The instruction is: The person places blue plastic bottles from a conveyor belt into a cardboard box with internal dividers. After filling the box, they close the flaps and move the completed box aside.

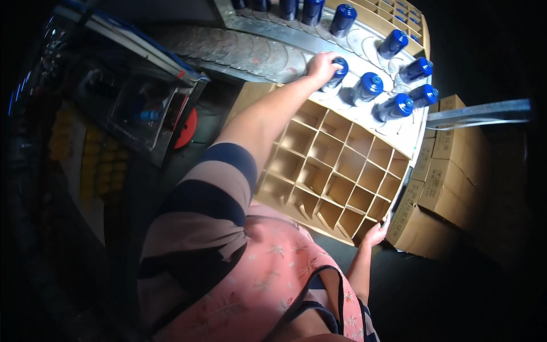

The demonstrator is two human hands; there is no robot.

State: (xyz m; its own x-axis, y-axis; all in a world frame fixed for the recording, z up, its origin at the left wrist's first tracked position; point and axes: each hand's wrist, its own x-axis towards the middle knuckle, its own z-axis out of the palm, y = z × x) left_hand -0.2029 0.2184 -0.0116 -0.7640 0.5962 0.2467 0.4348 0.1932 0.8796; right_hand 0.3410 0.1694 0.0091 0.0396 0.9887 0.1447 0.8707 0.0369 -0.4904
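My left hand [323,66] reaches out over the conveyor edge, its fingers closed round a shiny blue bottle [338,73] with a stepped, narrower top. That bottle stands on the conveyor, partly hidden by the hand. Below it lies an open cardboard box [326,149] split by card dividers into several square compartments, with no bottles visible in them. My right hand [375,233] grips the box's near right corner; some of its fingers are hidden. Just right of my left hand stand more blue bottles [369,89].
A metal conveyor [250,51] of overlapping plates curves in from the left, carrying more bottles at the back. Beyond it sits another divided box [393,17] holding blue-topped items. Stacked cartons [441,182] and a metal rail [481,113] stand at right; a red disc [186,128] is at left.
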